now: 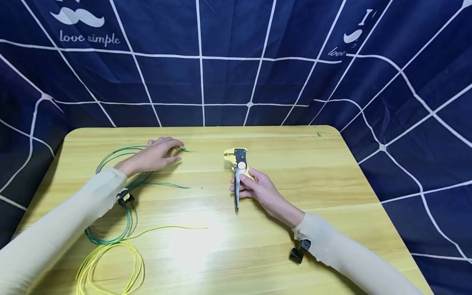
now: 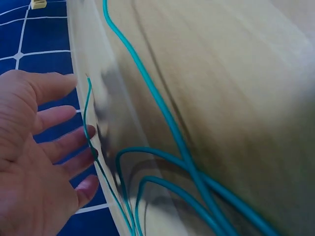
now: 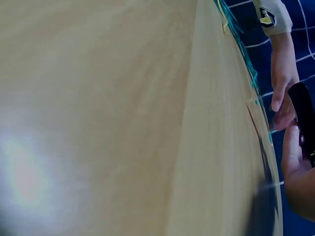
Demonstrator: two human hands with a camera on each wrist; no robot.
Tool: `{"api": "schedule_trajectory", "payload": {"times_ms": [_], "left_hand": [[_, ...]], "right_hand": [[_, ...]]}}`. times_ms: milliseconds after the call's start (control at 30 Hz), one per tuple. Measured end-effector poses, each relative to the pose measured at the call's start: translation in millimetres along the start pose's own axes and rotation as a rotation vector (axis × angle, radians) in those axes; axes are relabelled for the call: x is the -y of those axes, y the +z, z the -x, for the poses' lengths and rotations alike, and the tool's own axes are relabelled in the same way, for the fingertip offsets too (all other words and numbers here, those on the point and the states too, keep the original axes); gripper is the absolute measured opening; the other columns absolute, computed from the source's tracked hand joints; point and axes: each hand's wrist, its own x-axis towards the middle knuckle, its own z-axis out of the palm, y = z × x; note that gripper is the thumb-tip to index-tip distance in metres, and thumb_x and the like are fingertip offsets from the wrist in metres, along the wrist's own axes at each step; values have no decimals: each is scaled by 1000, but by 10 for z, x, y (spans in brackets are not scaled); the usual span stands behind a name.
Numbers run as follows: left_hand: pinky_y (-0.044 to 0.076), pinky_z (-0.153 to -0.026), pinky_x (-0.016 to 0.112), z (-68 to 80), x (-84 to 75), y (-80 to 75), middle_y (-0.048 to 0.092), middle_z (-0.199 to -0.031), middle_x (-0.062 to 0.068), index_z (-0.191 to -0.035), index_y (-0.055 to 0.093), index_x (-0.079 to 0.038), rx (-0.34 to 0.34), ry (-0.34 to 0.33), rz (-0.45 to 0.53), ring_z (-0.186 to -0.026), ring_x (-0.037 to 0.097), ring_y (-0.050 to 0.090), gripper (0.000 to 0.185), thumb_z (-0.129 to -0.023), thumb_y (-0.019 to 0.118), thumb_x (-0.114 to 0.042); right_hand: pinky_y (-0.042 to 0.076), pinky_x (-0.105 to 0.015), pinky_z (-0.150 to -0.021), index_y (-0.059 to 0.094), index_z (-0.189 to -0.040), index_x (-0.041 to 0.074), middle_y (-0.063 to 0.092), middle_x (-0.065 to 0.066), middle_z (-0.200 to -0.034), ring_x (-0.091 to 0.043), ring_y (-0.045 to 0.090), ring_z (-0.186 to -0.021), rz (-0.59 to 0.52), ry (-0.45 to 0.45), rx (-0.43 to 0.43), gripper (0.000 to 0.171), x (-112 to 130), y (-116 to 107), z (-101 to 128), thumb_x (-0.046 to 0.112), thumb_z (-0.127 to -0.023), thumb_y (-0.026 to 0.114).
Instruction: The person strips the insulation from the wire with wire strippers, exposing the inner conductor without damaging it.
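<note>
On the table [image 1: 332, 172], the flat left hand [image 1: 155, 155] rests on limp green wire [image 1: 110, 157]. The right hand [image 1: 259, 190] grips the pliers [image 1: 239, 164]. Wire looks light, floppy; best pinched near its end.

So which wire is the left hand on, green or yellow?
The green wire: the left hand rests on its far loop. The yellow wire lies nearer the person, untouched.

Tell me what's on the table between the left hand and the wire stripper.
In the head view, only the green wire's thin end pokes past the left hand; beyond it, bare wood reaches the stripper held by the right hand.
</note>
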Motion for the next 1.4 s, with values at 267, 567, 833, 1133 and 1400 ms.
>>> {"api": "schedule_trajectory", "payload": {"times_ms": [267,567,833,1133,1400], "left_hand": [[20,-122,73,106,13,34,49,-161,25,-157,52,-1,-96,25,16,-152,48,38,71,-103,73,-43],[28,-122,66,252,-265,9,47,-165,15,-163,46,-8,-178,35,14,-154,40,38,78,-102,72,-48],[32,-120,65,502,-454,45,51,-162,13,-162,49,-11,-220,70,31,-150,38,43,74,-100,77,-40],[39,-112,67,864,-582,12,51,-161,14,-163,47,-11,-251,101,49,-148,38,45,76,-98,81,-31],[31,-115,74,1144,-699,37,38,-170,13,-171,33,-18,-183,150,67,-155,42,34,92,-96,84,-31]], "right_hand": [[61,-30,-76,38,-155,-9,71,-23,-130,-24,77,-94,22,-13,-44,44,28,-161,134,15,-118,47],[58,-25,-73,30,-162,0,71,-22,-125,-21,74,-90,8,-53,-93,49,15,-359,308,8,-117,47],[56,-22,-72,29,-163,-9,62,-8,-107,-12,63,-84,39,-42,-118,54,1,-435,436,1,-114,49],[57,-24,-79,19,-165,-8,59,-15,-117,-13,64,-91,203,-7,-206,59,23,-605,527,2,-115,49],[56,-24,-78,22,-164,-9,62,-13,-113,-13,63,-92,224,15,-213,56,14,-750,570,1,-115,47]]}}
